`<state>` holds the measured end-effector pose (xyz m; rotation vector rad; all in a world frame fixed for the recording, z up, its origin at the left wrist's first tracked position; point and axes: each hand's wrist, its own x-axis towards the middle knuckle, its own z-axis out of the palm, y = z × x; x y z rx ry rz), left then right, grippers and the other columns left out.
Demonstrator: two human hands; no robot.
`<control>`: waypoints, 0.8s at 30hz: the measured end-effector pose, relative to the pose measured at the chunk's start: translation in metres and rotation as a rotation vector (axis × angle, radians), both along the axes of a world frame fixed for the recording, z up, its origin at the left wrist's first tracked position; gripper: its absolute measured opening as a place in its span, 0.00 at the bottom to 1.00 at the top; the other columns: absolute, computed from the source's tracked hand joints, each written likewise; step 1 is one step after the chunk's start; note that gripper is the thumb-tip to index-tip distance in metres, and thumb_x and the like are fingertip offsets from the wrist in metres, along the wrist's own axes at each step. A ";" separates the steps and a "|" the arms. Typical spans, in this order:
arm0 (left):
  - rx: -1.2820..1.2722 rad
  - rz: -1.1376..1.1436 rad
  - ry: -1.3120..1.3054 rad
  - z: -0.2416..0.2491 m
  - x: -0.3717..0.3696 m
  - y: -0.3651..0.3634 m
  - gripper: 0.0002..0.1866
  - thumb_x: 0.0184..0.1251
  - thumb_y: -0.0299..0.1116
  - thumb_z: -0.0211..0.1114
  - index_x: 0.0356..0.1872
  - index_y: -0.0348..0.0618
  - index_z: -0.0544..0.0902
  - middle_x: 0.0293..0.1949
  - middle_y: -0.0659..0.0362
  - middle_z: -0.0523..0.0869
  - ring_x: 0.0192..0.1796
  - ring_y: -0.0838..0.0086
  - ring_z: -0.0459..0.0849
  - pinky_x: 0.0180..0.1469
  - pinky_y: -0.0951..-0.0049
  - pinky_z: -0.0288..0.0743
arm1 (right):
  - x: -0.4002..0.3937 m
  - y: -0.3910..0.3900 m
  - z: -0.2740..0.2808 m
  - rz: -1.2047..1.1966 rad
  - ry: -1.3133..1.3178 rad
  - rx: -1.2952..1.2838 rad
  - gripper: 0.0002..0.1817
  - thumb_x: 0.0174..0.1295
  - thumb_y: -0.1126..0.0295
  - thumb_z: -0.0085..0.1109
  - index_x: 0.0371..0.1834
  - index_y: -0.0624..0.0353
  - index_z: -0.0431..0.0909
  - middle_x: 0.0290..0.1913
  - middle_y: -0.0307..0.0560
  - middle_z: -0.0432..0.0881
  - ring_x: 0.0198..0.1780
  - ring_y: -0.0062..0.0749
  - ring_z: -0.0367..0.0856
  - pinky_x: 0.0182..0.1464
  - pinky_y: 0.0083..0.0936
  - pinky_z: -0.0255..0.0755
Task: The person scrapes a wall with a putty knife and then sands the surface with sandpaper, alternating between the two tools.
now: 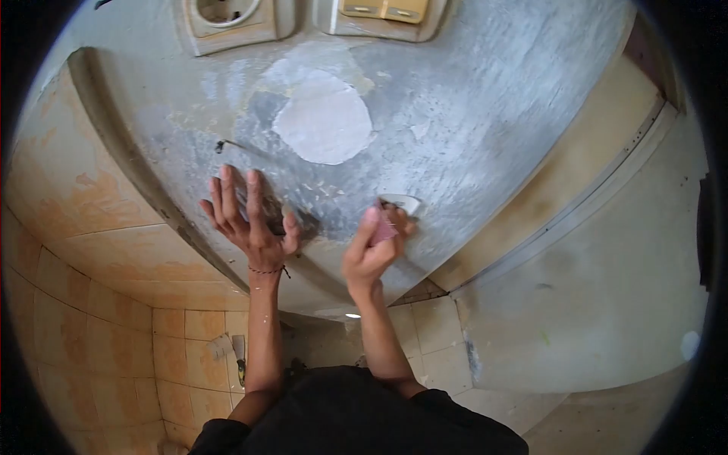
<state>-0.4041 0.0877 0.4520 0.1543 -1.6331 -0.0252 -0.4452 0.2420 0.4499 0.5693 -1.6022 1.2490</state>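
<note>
My left hand (252,220) rests against the grey wall (470,106) with its fingers spread and nothing in them. To the right, my right hand (371,254) is closed around a pinkish piece of sandpaper (384,226), held close to the wall surface. A smooth white edge (402,202) shows just beyond those fingers, partly hidden by them. Above and between both hands is a round white patch of filler (324,116) on the wall. A small dark wire end (220,145) sticks out just above my left fingertips.
A round socket (225,11) and a yellowish switch (383,9) sit at the top of the wall. Orange-patterned tiles (98,250) cover the left side. A putty knife (240,356) lies low at the left, beside my forearm. A pale door panel (576,288) stands at the right.
</note>
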 end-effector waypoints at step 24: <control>0.018 0.053 0.026 0.005 -0.001 0.007 0.32 0.72 0.51 0.49 0.71 0.43 0.74 0.74 0.45 0.67 0.78 0.51 0.60 0.80 0.50 0.42 | 0.000 0.008 -0.021 0.094 -0.049 0.077 0.12 0.71 0.70 0.54 0.27 0.59 0.77 0.28 0.47 0.77 0.36 0.43 0.74 0.44 0.40 0.56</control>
